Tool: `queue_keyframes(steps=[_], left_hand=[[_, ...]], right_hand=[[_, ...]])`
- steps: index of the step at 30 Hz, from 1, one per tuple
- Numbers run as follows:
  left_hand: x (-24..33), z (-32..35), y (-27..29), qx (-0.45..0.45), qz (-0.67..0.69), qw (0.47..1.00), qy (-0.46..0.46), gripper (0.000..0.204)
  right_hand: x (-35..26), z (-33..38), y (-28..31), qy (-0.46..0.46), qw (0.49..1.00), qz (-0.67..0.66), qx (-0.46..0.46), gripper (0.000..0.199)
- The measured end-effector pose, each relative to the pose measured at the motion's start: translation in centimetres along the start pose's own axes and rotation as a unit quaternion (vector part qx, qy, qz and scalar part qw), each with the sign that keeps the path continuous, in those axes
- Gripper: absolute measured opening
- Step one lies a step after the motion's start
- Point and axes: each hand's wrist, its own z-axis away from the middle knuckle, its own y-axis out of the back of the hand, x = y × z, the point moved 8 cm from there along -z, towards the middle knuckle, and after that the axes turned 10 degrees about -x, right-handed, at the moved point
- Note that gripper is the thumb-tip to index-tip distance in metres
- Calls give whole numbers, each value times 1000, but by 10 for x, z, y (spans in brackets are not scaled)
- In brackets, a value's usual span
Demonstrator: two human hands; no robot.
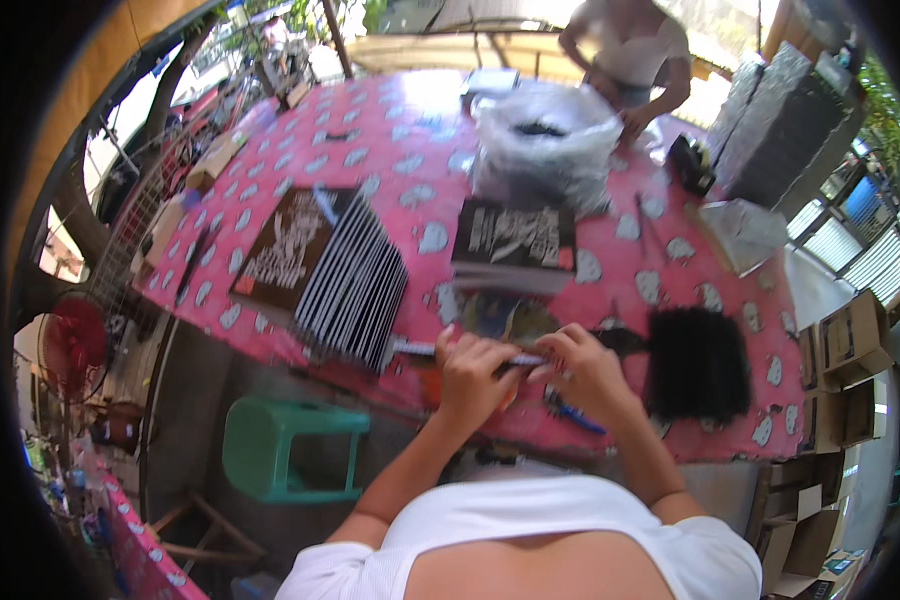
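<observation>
My left hand (472, 372) and my right hand (582, 368) are close together at the near edge of the table with the pink patterned cloth (390, 150). Both pinch a thin, flat packet (510, 358) held level between them; its shape is hard to make out. A bundle of black hair (697, 362) lies just right of my right hand. A blue pen-like thing (576, 417) rests under my right wrist. A fanned row of flat black packets (358, 283) lies left of my left hand.
A stack of black printed cards (514, 240) sits beyond my hands, with a large clear bag (542, 140) behind it. Another person (630, 50) stands at the far side. A green stool (288, 445) is below left; cardboard boxes (850, 340) stand at right.
</observation>
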Motion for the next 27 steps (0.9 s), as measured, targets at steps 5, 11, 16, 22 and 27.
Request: queue_keyframes(steps=[5,11,16,22,27], left_hand=[[4,-2,5,16,-4,1000,-10,21],[0,4,6,9,35,999,20,24],[7,17,12,29,59,997,-48,23],[16,7,31,65,-38,997,-7,28],[-8,23,28,59,-19,998,9,31]], right_hand=[[2,1,-2,42,999,-2,17,11],[8,-10,-17,5,993,-6,-117,18],[60,-52,-33,24,972,45,-230,42],[92,-64,-92,-40,954,191,-227,48],[90,-49,-30,-11,978,-171,-121,36]])
